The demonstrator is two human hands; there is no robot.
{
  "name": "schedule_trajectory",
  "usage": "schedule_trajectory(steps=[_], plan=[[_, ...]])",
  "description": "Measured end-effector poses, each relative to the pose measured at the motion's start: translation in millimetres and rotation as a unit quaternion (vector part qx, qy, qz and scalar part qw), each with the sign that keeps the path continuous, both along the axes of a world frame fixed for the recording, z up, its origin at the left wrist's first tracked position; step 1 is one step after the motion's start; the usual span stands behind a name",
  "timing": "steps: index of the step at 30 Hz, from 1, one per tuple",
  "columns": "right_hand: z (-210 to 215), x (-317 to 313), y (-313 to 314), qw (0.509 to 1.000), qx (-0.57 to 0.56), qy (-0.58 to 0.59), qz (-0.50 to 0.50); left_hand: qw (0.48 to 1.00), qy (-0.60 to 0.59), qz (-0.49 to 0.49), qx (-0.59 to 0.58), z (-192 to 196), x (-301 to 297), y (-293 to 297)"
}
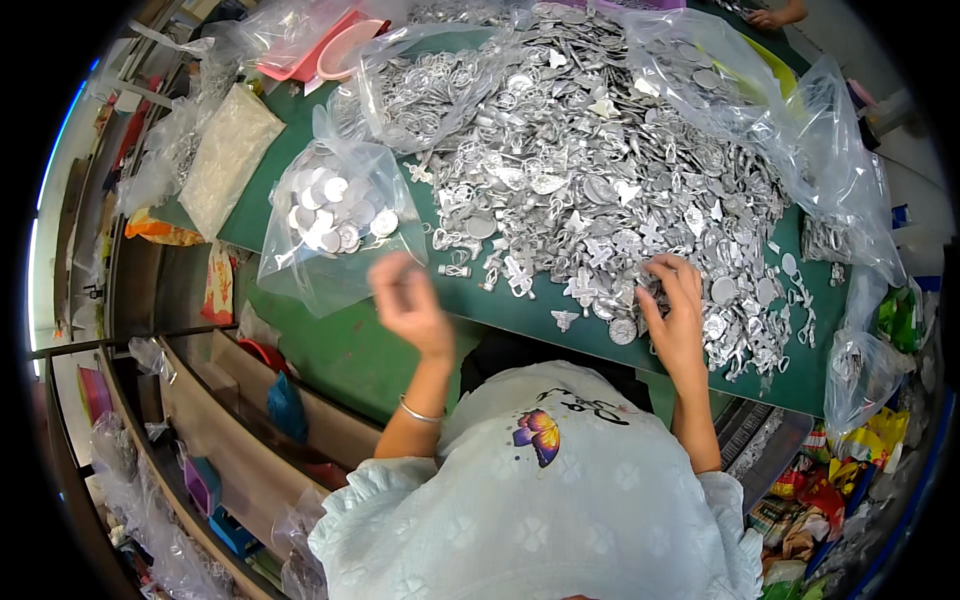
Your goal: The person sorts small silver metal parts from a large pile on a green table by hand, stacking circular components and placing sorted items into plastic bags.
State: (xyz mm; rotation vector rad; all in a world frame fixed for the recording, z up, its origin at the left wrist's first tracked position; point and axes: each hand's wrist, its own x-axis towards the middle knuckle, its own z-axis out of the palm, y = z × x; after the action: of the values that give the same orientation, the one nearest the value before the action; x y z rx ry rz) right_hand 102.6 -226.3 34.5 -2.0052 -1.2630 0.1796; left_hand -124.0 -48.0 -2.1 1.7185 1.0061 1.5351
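Note:
A large heap of small silver metal pieces (pixel 590 170) covers the green table (pixel 520 315). My right hand (pixel 675 310) rests on the near edge of the heap, fingers curled among the pieces. My left hand (pixel 405 295) is blurred, raised over the table beside a clear plastic bag of round silver discs (pixel 335 215). Its fingers look pinched together; I cannot tell if a piece is in them. A thin bracelet (pixel 420 412) circles the left wrist.
More clear bags of metal pieces (pixel 420 85) lie at the back, empty bags (pixel 830 170) at the right. A white bag (pixel 228 155) and pink trays (pixel 320 50) sit far left. Another person's hand (pixel 775 15) shows at the far top. Shelves (pixel 200 440) stand lower left.

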Motion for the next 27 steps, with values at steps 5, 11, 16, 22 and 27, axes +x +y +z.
schedule_trajectory(steps=[5, 11, 16, 22, 27], plan=[[-7, -5, 16, 0.999, -0.005, -0.054, 0.003, 0.959, 0.247, -0.131, 0.044, -7, 37, -3], [-10, 3, 8, 0.998, -0.023, -0.059, -0.020, 0.937, 0.337, -0.072, 0.063, -22, 43, 30], [-15, 4, 2, 0.997, -0.020, -0.060, -0.046, 0.974, 0.179, -0.111, 0.086, -14, 47, 18], [-11, 3, 12, 0.995, -0.041, -0.086, 0.004, 0.951, 0.177, -0.188, 0.171, -5, 61, -6], [-18, -9, 1, 0.989, -0.073, -0.101, 0.079, 0.925, 0.275, -0.209, 0.155, -20, 56, -2]])
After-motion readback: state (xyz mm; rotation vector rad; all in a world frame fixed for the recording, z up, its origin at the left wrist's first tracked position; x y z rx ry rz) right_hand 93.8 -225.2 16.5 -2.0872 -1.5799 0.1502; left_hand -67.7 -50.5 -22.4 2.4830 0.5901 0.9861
